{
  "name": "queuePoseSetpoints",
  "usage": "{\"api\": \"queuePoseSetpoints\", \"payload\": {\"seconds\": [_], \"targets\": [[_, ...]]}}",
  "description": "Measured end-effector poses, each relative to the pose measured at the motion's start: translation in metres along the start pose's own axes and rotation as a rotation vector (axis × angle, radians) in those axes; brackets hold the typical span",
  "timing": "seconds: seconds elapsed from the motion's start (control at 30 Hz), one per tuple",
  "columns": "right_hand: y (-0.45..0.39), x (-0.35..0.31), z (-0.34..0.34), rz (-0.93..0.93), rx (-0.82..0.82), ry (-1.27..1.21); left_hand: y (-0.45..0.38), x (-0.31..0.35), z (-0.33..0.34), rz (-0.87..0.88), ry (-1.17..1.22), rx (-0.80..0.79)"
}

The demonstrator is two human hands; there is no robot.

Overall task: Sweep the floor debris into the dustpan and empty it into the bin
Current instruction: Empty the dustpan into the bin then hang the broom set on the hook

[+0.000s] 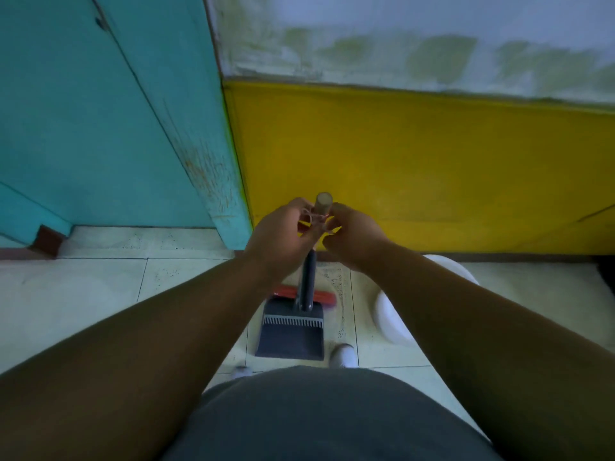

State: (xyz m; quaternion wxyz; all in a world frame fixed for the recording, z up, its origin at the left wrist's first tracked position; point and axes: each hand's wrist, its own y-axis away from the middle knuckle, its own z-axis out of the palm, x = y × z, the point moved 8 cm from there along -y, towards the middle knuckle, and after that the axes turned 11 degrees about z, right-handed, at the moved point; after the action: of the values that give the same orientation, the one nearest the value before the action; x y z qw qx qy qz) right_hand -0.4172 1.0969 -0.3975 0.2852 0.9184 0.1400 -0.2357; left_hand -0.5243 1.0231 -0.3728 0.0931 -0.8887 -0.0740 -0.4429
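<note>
Grey plastic dustpan (pixel 293 331) stands on floor below both hands; left hand (pixel 279 234), right hand (pixel 352 232) pinch its tall handle top (pixel 323 202).

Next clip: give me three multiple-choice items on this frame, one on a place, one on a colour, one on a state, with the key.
1. Where does the dustpan stand?
A. On the tiled floor, in front of the person's feet
B. Hung on the wall
C. Inside the bin

2. What colour is the broom head behind the dustpan?
A. Green
B. Red
C. White

3. What are the two hands doing?
A. Hanging free
B. Gathered at the top of the upright handle
C. Lifting the dustpan

Key: 1 A, it rests on the tiles; 2 B, red shows either side of the pole; 3 B, left hand and right hand meet there.
</note>
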Motion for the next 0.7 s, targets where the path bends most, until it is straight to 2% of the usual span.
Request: {"api": "queuePoseSetpoints", "payload": {"seconds": [0.23, 0.53, 0.7], "targets": [[0.021, -0.034, -0.018, -0.11, 0.144, -0.009, 0.001, 0.011, -0.026, 0.095, -0.088, 0.098], [0.042, -0.06, -0.043, -0.247, 0.227, -0.112, -0.007, 0.029, -0.049, 0.188, -0.06, 0.094], [0.047, -0.073, -0.047, -0.325, 0.32, 0.091, -0.011, 0.023, -0.051, 0.141, 0.006, 0.075]]}}
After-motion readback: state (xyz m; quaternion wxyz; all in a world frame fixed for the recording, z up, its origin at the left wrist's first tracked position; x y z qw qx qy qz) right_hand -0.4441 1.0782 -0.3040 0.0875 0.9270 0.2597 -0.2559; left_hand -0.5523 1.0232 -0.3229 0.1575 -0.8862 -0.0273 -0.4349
